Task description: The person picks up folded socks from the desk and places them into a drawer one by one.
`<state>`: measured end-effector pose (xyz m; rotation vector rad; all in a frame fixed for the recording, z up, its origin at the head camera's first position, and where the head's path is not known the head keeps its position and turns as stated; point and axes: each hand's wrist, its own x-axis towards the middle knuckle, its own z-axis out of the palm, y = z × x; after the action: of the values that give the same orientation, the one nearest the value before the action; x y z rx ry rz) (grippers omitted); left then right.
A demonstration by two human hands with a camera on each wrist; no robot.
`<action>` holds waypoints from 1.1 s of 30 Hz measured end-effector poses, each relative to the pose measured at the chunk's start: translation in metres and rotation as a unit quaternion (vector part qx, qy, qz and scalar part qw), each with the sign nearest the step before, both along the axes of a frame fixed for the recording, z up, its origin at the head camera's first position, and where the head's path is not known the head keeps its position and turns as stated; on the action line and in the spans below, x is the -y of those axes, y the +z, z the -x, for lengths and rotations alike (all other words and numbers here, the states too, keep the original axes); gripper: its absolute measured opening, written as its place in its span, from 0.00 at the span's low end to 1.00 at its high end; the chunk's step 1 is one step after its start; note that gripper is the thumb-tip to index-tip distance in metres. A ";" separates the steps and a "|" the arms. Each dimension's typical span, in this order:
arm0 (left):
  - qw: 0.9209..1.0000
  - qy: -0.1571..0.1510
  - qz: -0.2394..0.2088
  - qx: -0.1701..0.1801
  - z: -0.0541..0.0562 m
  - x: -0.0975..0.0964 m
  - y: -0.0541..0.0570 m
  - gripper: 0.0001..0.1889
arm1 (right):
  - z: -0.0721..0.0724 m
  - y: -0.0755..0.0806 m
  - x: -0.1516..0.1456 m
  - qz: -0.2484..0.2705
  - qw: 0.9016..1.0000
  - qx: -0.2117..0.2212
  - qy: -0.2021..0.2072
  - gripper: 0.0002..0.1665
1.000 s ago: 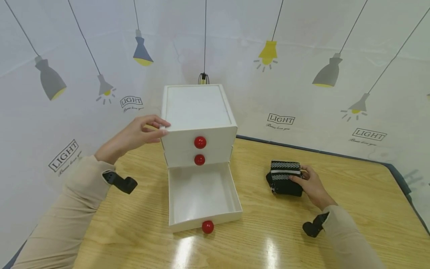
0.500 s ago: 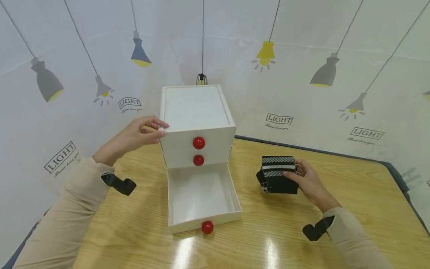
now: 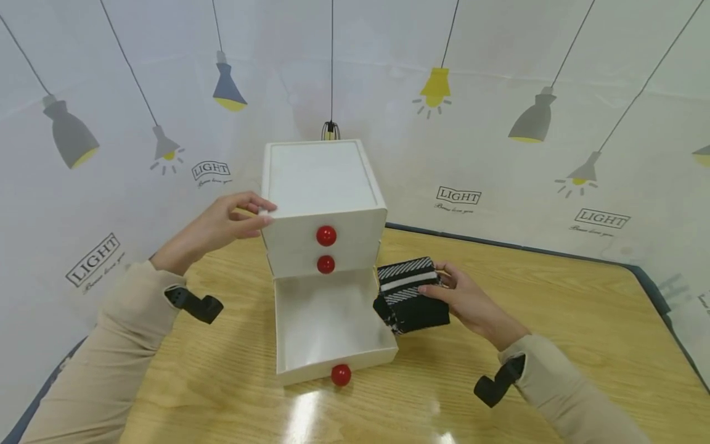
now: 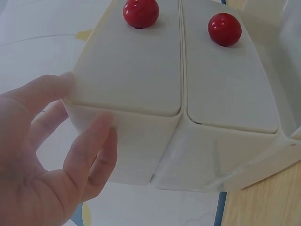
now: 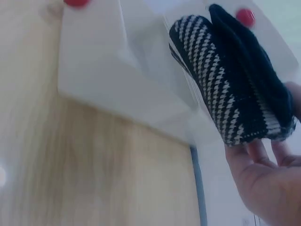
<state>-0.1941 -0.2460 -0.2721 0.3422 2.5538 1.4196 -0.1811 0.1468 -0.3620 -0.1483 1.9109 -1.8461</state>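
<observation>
My left hand [image 3: 222, 222] holds the top front left corner of a small white drawer unit [image 3: 322, 179], with fingertips on its top and side in the two views. Red ball knobs [image 3: 326, 235] mark its drawer fronts. The bottom drawer [image 3: 327, 333] is pulled out, its inside bare. My right hand [image 3: 471, 302] grips a folded black knit cloth [image 3: 416, 314] with white stripes and slanted patterning. The cloth overlaps the right wall of the open drawer in the head view. In the right wrist view my fingers [image 5: 256, 162] curl under the cloth's lower end.
A wooden table [image 3: 554, 308] with a dark blue edge [image 3: 521, 248] carries the unit. Close behind hangs a pale cloth backdrop [image 3: 377, 74] printed with lamps. Both wrists wear a black camera mount [image 3: 194, 303].
My right hand has lifted the knit cloth and carried it left to the open drawer's side, tilting it slightly. The left hand stays on the unit's corner.
</observation>
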 end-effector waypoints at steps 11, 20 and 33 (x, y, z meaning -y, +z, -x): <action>1.000 0.003 -0.001 0.001 0.000 0.001 -0.001 0.23 | -0.005 -0.010 0.057 0.001 0.998 0.055 0.038 0.25; 1.000 0.001 0.001 -0.005 0.001 0.002 -0.001 0.23 | -0.008 -0.019 0.096 -0.050 0.996 0.063 0.028 0.29; 1.000 -0.002 0.005 -0.013 0.001 0.002 -0.002 0.22 | -0.014 -0.038 0.136 -0.021 0.997 0.070 -0.020 0.28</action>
<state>-0.1955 -0.2480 -0.2736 0.3657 2.5786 1.4099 -0.1675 0.0109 -0.3997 0.0334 1.8666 -1.7907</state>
